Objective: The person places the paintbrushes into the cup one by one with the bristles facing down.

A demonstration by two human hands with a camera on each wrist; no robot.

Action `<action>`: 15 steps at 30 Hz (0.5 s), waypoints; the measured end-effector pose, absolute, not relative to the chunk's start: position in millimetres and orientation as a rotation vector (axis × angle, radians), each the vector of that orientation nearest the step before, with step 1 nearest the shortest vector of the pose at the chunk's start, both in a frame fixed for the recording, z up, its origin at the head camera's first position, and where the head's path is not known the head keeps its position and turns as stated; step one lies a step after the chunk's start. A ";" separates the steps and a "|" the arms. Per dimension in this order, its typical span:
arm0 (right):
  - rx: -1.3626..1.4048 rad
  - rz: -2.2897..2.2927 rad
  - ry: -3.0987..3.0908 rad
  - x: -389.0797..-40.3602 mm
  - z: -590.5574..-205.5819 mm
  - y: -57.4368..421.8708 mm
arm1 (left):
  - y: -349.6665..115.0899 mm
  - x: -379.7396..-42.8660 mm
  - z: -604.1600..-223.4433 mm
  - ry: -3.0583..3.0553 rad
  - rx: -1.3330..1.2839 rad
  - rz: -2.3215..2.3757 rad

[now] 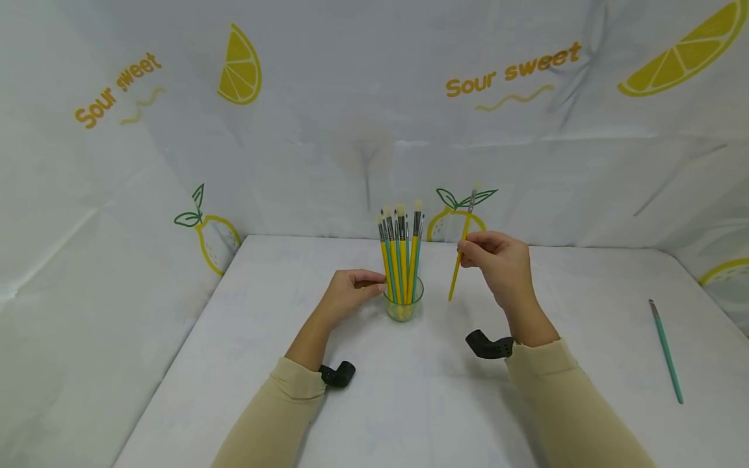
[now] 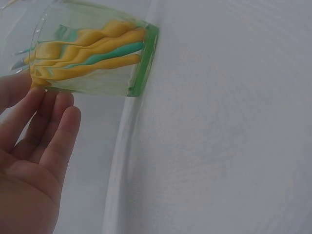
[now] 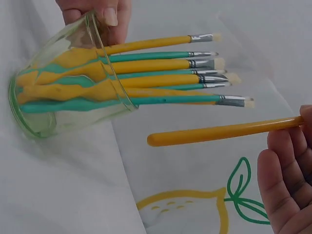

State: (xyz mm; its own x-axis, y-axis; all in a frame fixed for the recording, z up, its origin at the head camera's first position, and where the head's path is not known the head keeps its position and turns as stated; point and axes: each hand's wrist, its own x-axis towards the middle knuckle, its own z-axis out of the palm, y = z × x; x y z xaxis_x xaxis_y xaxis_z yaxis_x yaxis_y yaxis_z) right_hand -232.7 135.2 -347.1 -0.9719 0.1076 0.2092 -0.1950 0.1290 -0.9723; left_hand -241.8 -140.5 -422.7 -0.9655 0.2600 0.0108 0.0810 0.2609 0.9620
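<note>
A clear greenish glass (image 1: 401,313) stands upright on the table, holding several yellow and teal paintbrushes (image 1: 401,253), bristles up. My left hand (image 1: 349,296) holds the glass by its rim between thumb and forefinger; the other fingers (image 2: 63,131) stay off it. To the right of the glass, my right hand (image 1: 497,263) pinches a yellow paintbrush (image 1: 459,260) midway along its handle. That brush is raised above the table, tilted, bristles up, its handle end (image 3: 161,138) apart from the glass.
A teal paintbrush (image 1: 667,354) lies on the white table (image 1: 409,403) at the far right. A white cloth backdrop (image 1: 328,130) with lemon prints rises behind the table's back edge. Black wrist mounts (image 1: 488,346) show beside both sleeves.
</note>
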 end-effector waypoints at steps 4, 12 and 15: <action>0.137 1.939 -2.140 -237.5 -348.7 121.5 | -141.3 -241.2 -421.8 2.370 0.328 1.774; 0.208 1.920 -2.147 -240.3 -354.3 103.0 | -140.9 -234.0 -407.8 2.372 0.344 1.721; 0.229 1.868 -2.189 -241.7 -359.0 98.6 | -140.4 -236.8 -411.2 2.363 0.319 1.740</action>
